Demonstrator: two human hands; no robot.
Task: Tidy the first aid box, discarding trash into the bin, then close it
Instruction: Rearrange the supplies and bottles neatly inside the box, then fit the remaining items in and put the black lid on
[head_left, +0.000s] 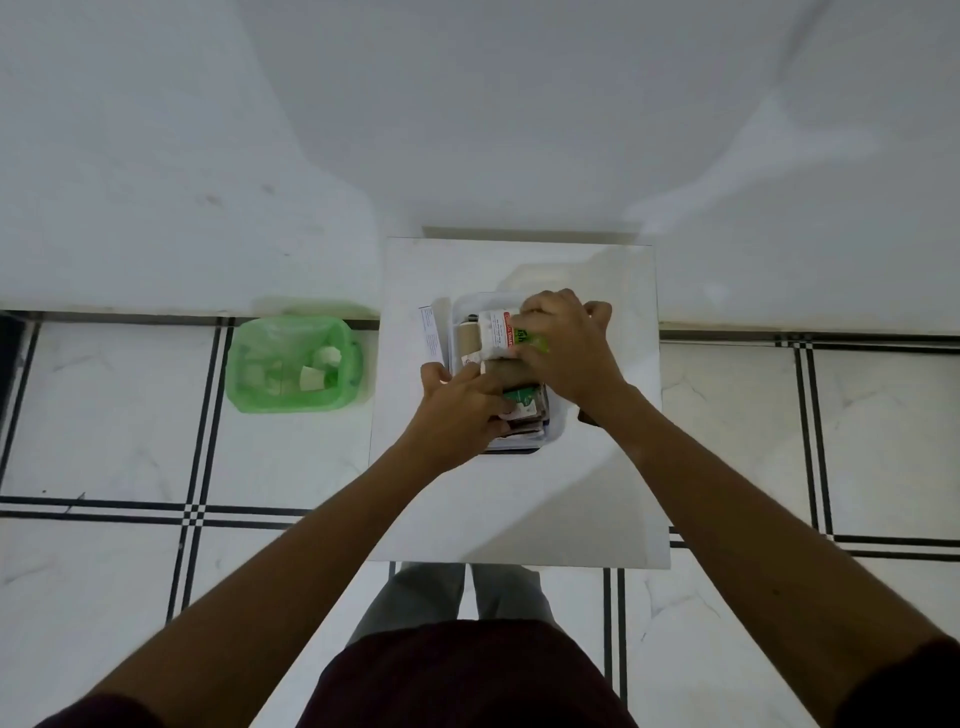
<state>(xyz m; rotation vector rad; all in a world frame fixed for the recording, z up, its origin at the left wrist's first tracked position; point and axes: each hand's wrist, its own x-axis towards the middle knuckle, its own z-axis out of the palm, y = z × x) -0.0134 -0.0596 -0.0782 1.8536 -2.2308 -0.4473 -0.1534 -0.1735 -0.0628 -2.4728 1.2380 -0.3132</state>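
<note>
The white first aid box stands open on a small white table, packed with packets and rolls. My right hand is over the box's far right part, its fingers closed on a green and white packet beside a white carton with red print. My left hand rests on the contents at the box's near left, pressing on flat packets; what it grips is hidden. A tan bandage roll lies along the box's left side.
A green bin lined with a green bag sits on the floor left of the table, holding several white scraps. A white leaflet or carton lies on the table just left of the box. A wall stands right behind the table.
</note>
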